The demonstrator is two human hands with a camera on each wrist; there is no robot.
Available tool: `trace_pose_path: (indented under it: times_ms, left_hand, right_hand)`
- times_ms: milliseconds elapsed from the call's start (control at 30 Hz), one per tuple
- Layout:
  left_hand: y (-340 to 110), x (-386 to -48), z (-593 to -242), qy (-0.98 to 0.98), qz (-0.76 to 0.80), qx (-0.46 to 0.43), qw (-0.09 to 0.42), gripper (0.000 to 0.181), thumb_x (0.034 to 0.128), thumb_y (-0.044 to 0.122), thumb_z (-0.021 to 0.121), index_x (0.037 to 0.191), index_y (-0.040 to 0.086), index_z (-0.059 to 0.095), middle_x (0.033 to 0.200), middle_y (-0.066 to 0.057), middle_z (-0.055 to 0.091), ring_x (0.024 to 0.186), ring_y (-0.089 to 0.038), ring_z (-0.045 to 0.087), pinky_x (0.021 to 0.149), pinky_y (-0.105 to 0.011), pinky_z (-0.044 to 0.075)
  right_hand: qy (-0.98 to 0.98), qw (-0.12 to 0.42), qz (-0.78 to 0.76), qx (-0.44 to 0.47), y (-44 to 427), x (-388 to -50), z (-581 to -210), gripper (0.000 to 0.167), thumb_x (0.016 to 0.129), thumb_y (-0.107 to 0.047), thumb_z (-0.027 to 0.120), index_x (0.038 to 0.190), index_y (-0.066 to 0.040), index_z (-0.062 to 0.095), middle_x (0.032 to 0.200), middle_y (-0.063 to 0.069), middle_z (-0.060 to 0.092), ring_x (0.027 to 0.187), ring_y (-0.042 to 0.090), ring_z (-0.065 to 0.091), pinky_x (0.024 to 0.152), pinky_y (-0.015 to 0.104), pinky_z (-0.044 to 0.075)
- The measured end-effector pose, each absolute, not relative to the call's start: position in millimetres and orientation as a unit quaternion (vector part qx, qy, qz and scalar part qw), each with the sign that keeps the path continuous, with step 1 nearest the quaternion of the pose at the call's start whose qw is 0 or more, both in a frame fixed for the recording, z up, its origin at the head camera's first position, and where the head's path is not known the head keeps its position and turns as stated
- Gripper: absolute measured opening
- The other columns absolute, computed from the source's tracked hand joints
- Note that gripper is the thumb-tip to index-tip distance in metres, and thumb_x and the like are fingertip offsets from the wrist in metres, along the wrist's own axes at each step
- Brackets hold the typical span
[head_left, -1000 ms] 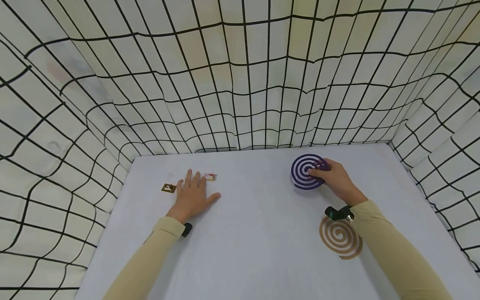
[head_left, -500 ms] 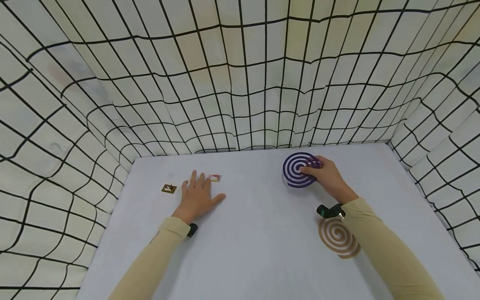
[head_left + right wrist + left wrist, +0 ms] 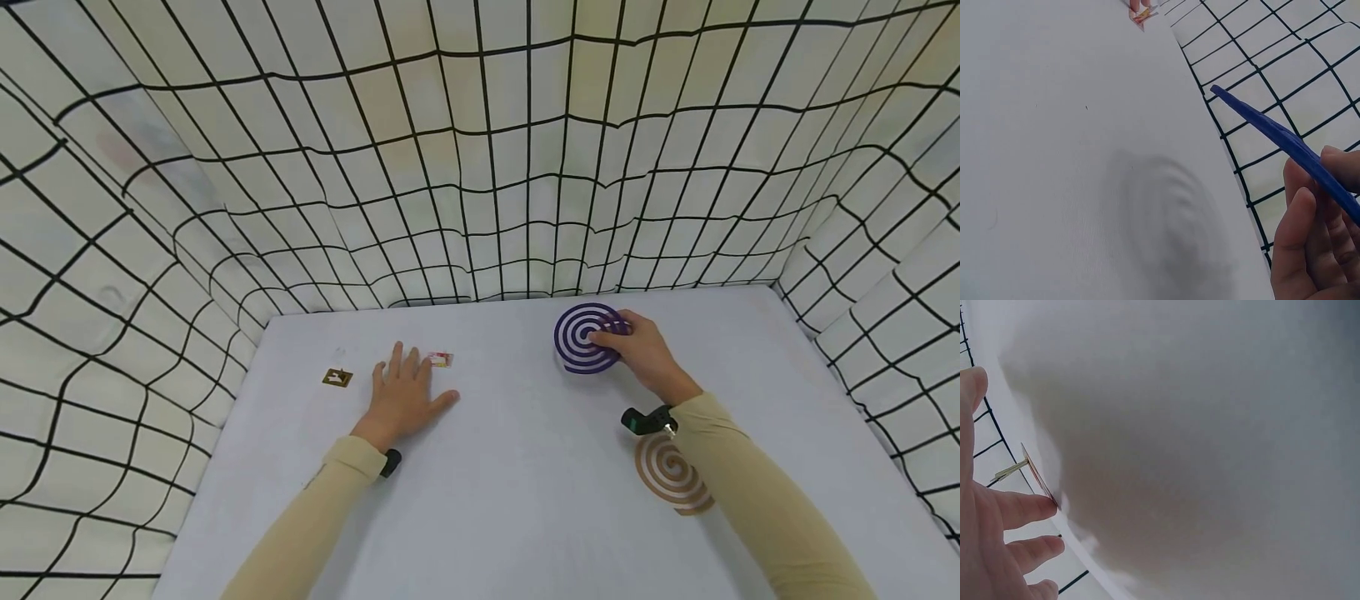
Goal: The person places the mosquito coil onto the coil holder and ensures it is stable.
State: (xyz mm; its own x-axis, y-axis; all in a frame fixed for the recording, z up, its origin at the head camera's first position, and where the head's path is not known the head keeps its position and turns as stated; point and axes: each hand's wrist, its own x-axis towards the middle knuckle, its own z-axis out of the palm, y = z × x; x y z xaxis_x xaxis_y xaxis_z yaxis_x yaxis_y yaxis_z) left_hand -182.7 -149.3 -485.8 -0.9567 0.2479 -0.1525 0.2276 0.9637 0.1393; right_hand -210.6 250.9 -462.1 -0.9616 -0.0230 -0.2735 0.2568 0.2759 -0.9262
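Note:
In the head view my right hand (image 3: 648,354) pinches a purple-blue mosquito coil (image 3: 576,338) by its right side, thumb on the face. The coil (image 3: 1279,132) is raised off the table and seen edge-on in the right wrist view, its ringed shadow below. My left hand (image 3: 405,402) lies spread with fingers extended at the left. A fingertip touches a small printed metal coil stand (image 3: 441,360), which has a bent-up prong in the left wrist view. Left of that hand lies a second, gold-coloured coil stand (image 3: 337,377).
A brown mosquito coil (image 3: 660,468) lies on the white table (image 3: 495,483), partly hidden under my right forearm. Black netting (image 3: 495,179) in front of white walls rises behind the table and along both sides.
The left hand has slid right, and the printed stand has moved right with it. The right hand has carried the purple-blue coil left. The gold-coloured stand stays in place.

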Motion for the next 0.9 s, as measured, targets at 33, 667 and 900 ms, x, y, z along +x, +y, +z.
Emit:
trace_pose_path:
  times_ms: [33,667,900]
  left_hand:
    - [-148,-182,-485,0.987,0.062,0.121,0.085,0.093,0.0982,0.070,0.049,0.159,0.002,0.036,0.170,-0.026,0.024,0.162,-0.048,0.003,0.125,-0.071,0.013]
    - [-137,-174,-483,0.985,0.067,0.140,0.080,0.090,0.0974,0.069,0.052,0.159,0.005,0.039,0.170,-0.024,0.027,0.162,-0.047,0.005,0.124,-0.072,0.013]
    - [-139,-174,-486,0.985,0.064,0.140,0.078,0.091,0.0972,0.069,0.053,0.159,0.005,0.038,0.170,-0.024,0.027,0.162,-0.047,0.006,0.124,-0.072,0.015]
  right_hand:
    - [0.790,0.117,-0.598,0.074,250,-211,-462,0.070,0.097,-0.027,0.074,0.154,-0.003,0.042,0.149,0.021,0.056,0.129,0.025,0.060,0.104,0.028,0.054]
    - [0.751,0.138,-0.638,0.093,236,-214,-463,0.078,0.097,-0.018,0.070,0.162,-0.004,0.028,0.156,0.021,0.048,0.140,0.031,0.052,0.121,0.046,0.042]
    - [0.736,0.144,-0.656,0.091,231,-214,-464,0.078,0.099,-0.016,0.065,0.164,-0.005,0.024,0.156,0.021,0.047,0.131,0.025,0.055,0.120,0.044,0.043]
